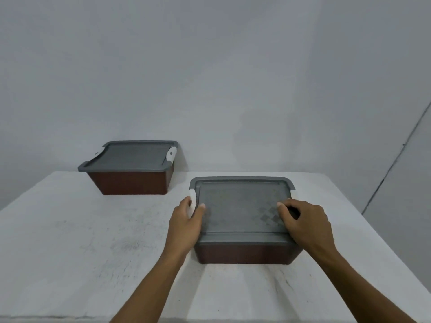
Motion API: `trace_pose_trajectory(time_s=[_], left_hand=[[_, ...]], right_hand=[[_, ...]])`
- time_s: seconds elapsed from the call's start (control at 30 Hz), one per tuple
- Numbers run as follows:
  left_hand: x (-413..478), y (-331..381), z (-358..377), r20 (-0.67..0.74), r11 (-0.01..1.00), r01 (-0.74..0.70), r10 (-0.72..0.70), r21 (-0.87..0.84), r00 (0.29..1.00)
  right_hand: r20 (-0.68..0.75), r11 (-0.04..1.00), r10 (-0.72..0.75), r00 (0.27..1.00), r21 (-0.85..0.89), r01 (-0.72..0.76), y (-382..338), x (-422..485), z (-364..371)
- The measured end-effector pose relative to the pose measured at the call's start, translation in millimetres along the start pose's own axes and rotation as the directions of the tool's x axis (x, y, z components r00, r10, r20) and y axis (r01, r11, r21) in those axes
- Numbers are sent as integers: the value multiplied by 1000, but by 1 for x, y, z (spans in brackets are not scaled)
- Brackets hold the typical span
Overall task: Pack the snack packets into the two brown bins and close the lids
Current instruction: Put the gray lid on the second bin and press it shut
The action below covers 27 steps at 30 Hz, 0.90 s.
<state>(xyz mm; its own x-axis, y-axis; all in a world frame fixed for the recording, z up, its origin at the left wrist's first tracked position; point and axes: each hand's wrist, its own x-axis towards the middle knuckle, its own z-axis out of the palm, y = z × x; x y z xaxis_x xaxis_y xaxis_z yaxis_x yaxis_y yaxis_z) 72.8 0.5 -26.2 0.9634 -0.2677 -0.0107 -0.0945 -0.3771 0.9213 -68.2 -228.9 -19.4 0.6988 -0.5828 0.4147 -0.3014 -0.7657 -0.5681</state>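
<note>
Left hand [186, 221] pinches the white latch [192, 202] beside the gray lid [240, 206]; right hand [305, 226] grips the lid's opposite edge, mostly hiding what is under its fingers.

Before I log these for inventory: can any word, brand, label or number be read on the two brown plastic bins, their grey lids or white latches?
None readable.
Near brown plastic bin: grey lid shows only a diamond pattern; white latch, gripped by left hand, is plain.
Far brown plastic bin: plain.
Right hand hides the near lid's right edge.
</note>
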Motion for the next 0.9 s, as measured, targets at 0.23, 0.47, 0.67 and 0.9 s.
trace_pose_trajectory(time_s=[0.23,0.47,0.67,0.9], left_hand=[[58,0,-20,-202,908,-290,359,303,911],[151,-2,-30,-67,590,-375,591,716,804],[209,11,-26,80,345,-337,585,876,807],[249,12,-17,49,399,-339,584,852,810]], right_hand=[[44,1000,6,999,-6,-6,-27,55,46],[44,992,34,998,-119,-28,-50,125,96],[27,987,57,998,-150,-52,-56,170,124],[35,982,78,996,-177,-71,-51,207,142]])
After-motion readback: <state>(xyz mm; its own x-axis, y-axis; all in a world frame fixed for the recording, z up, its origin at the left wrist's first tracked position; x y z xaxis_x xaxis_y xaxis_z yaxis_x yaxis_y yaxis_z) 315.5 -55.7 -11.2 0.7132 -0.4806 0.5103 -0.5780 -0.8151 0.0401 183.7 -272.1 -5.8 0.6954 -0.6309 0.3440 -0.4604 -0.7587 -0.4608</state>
